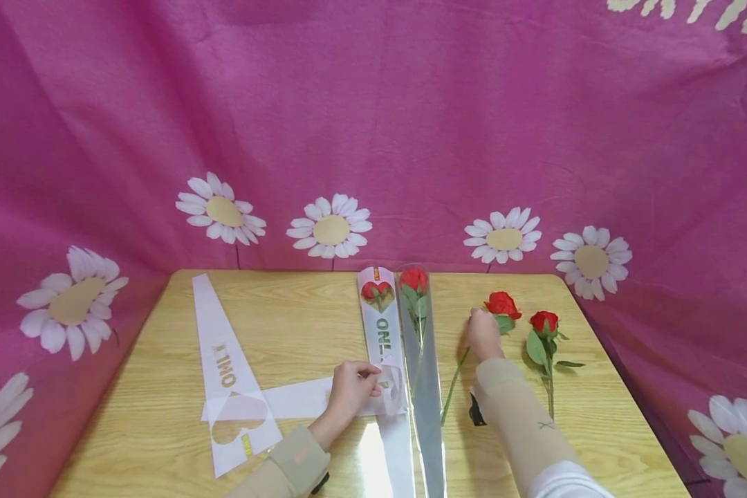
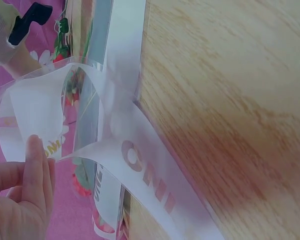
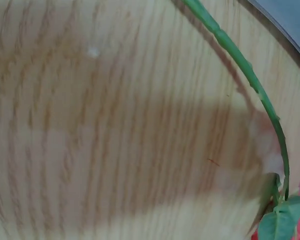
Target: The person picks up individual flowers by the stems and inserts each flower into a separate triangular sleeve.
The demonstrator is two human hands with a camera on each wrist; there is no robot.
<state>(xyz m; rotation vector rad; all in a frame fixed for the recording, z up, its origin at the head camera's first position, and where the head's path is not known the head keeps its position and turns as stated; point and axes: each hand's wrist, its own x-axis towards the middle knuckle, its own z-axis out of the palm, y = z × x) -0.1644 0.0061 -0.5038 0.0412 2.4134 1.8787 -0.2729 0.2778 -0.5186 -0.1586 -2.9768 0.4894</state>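
Observation:
My left hand (image 1: 353,389) pinches the mouth edge of a clear-and-white flower sleeve (image 2: 155,170) with gold lettering; in the left wrist view its mouth gapes beside the fingers. My right hand (image 1: 485,335) holds a red artificial rose (image 1: 501,304) near the bloom. The green stem (image 3: 250,75) of that rose curves close over the table in the right wrist view, with leaves (image 3: 280,222) at the lower right. Only a sliver of the right hand shows there.
Two sleeved roses, one in a printed sleeve (image 1: 381,328) and one in a clear sleeve (image 1: 422,373), lie mid-table. Another printed sleeve (image 1: 214,318) is at the left, overlapping the held one. A second loose rose (image 1: 544,322) lies at the right. A pink curtain (image 1: 411,138) hangs behind.

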